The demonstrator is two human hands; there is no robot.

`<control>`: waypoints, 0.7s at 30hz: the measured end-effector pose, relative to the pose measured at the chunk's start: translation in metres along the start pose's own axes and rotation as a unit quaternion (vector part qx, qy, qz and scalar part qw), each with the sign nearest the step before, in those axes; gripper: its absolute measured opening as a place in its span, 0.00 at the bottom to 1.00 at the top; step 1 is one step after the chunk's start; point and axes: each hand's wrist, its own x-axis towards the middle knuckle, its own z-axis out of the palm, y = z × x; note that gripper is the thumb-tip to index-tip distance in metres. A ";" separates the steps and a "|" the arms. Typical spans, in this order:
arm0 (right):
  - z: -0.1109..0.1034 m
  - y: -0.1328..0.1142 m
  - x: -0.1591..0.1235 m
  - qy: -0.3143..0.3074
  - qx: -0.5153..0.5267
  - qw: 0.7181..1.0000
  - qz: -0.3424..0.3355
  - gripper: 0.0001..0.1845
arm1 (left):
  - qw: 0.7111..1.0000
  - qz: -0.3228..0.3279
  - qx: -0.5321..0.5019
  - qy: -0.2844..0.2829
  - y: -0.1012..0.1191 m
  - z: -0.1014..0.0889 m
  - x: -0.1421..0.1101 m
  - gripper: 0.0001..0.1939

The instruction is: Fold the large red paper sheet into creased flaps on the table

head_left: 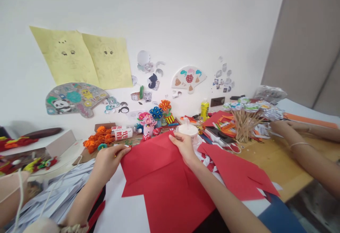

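Note:
Red paper (152, 158) with fold creases is stretched between my two hands, tilted up over the work surface. My left hand (113, 157) pinches its left upper corner between thumb and fingertips. At the upper right edge, my right hand (184, 148) grips it with the thumb on the near side. More red paper (175, 204) spreads below it; I cannot tell whether it is one sheet or two. Underneath lies a white sheet (117, 208). Right of my right forearm is another piece of red paper (233, 172) with cut edges.
A lidded plastic cup (187, 129) stands just behind my right hand. Pipe-cleaner flowers (156, 113), a yellow bottle (204, 109) and a bundle of sticks (245, 121) line the back. Other people's arms reach in at right (305, 148) and left (12, 190).

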 end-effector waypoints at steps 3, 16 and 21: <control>0.001 -0.001 0.000 -0.024 0.003 1.000 0.020 0.19 | 1.000 0.005 0.003 -0.001 -0.003 -0.001 0.001 0.20; 0.000 0.004 0.000 -0.043 -0.014 0.997 0.065 0.20 | 0.965 0.193 0.177 0.008 0.028 0.022 -0.007 0.16; 0.003 -0.002 -0.002 -0.045 -0.015 0.996 0.069 0.20 | 0.953 0.258 0.151 -0.050 0.038 0.039 -0.012 0.29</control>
